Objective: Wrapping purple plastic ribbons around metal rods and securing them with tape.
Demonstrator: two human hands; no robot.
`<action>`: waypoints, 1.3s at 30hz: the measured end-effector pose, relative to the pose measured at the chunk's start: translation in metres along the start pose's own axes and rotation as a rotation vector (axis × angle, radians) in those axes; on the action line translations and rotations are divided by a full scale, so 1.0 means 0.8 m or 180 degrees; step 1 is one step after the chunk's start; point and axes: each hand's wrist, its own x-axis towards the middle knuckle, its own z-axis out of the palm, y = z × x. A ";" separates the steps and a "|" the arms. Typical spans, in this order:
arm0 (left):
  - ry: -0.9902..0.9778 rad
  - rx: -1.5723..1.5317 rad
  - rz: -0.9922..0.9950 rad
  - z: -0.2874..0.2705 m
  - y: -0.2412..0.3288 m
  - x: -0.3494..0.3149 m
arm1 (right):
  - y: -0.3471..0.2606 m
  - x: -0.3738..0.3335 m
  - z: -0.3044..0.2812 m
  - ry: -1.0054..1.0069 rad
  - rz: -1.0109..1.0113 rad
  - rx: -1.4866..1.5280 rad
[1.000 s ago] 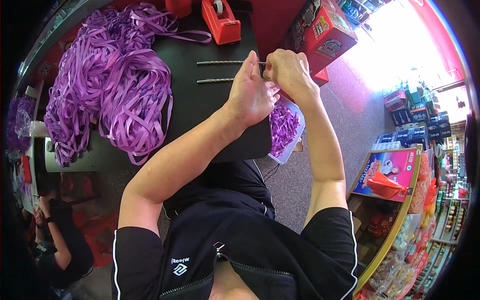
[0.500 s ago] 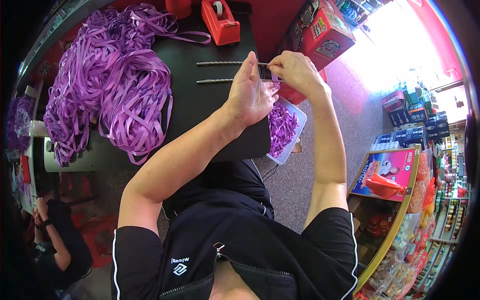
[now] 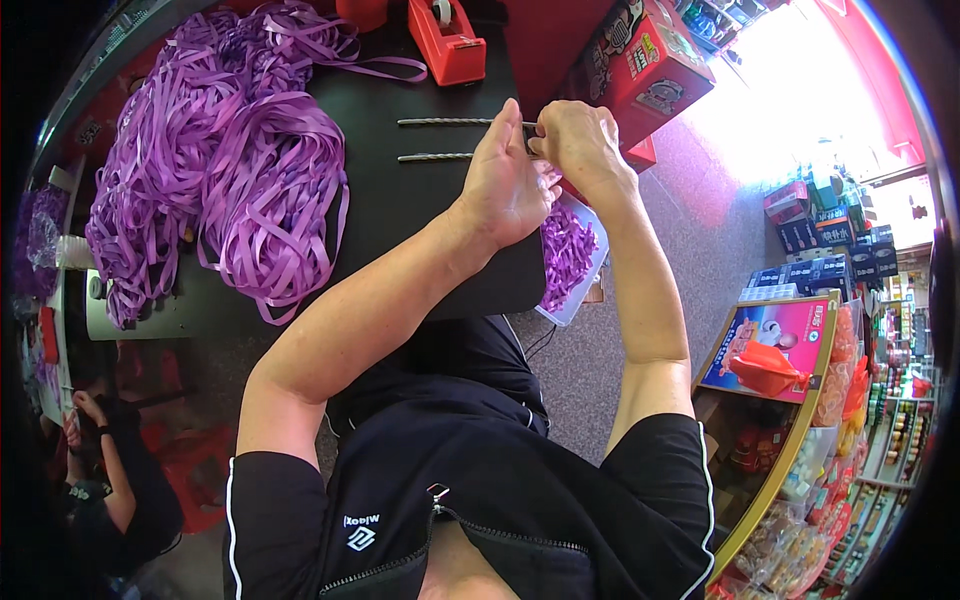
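Note:
Over the right side of the black table [image 3: 420, 230], my hands work close together beside two twisted metal rods [image 3: 445, 122]. My left hand [image 3: 505, 185] is turned palm up, thumb raised and fingers curled toward the right hand. My right hand [image 3: 580, 145] is pinched, back upward, at the rods' right ends. The strip of purple ribbon seen between them a moment ago is now hidden by my fingers. A large tangled heap of purple ribbon [image 3: 270, 200] lies to the left. Below the hands, a pale plastic tub [image 3: 598, 262] holds short purple ribbon pieces [image 3: 568, 255].
A red tape dispenser [image 3: 447, 45] stands at the table's far edge. Beyond my right hand is a red printed box [image 3: 640, 65]. A display case [image 3: 770, 400] and stocked shelves line the right. Another person [image 3: 115, 480] sits at lower left.
My right hand has moved slightly left, closer to my left hand, and turned over, covering the ribbon strip. The left hand has barely moved.

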 end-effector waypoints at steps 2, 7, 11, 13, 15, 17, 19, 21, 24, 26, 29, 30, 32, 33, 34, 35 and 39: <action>0.0035 -0.0014 -0.0004 -0.001 0.000 0.000 | 0.000 0.003 0.005 -0.0008 0.0024 -0.0001; -0.0222 -0.0024 0.0040 -0.003 0.000 0.000 | 0.008 0.000 0.017 0.0430 0.0137 0.0611; 0.0063 -0.0082 0.0016 0.002 -0.001 -0.001 | 0.032 -0.006 0.044 0.0950 -0.0010 0.1240; 0.0220 -0.0058 0.0031 0.003 -0.001 -0.001 | 0.035 -0.015 0.049 0.1090 0.0175 0.2091; 0.0245 -0.0065 0.0019 0.003 -0.001 -0.002 | 0.038 -0.021 0.060 0.1243 0.0213 0.2192; 0.0269 -0.0068 -0.0001 0.005 -0.001 -0.002 | 0.039 -0.025 0.071 0.1400 0.0258 0.2295; 0.0131 -0.0072 0.0081 0.009 0.000 -0.004 | 0.035 -0.027 0.078 0.2092 -0.0380 0.1724; 0.0159 -0.0141 0.0130 0.006 0.000 -0.002 | 0.027 -0.032 0.077 0.2281 -0.0456 0.1473; 0.0225 -0.0156 0.0199 0.006 -0.002 -0.003 | 0.024 -0.043 0.079 0.2508 -0.0442 0.1270; 0.0263 -0.0105 0.0208 0.011 -0.002 -0.004 | 0.029 -0.047 0.089 0.2575 0.0007 0.1735; 0.0129 -0.0080 0.0072 0.012 -0.001 -0.006 | 0.028 -0.050 0.101 0.2782 0.0391 0.2263; 0.0090 -0.0062 0.0106 0.010 -0.001 -0.005 | 0.026 -0.050 0.102 0.2828 0.0637 0.2657; 0.0056 -0.0044 0.0139 0.004 -0.001 -0.004 | 0.027 -0.050 0.101 0.2785 0.0763 0.2714; 0.0133 -0.0069 0.0117 0.003 -0.001 -0.003 | 0.028 -0.050 0.101 0.2767 0.0849 0.2717; 0.0209 -0.0095 0.0094 0.003 -0.001 -0.002 | 0.030 -0.049 0.101 0.2748 0.0935 0.2718; 0.0207 -0.0092 0.0090 0.002 -0.001 -0.001 | 0.032 -0.048 0.099 0.2752 0.0939 0.2719; 0.0338 -0.0197 0.0042 0.005 -0.002 -0.002 | 0.043 -0.041 0.089 0.2799 0.0784 0.2606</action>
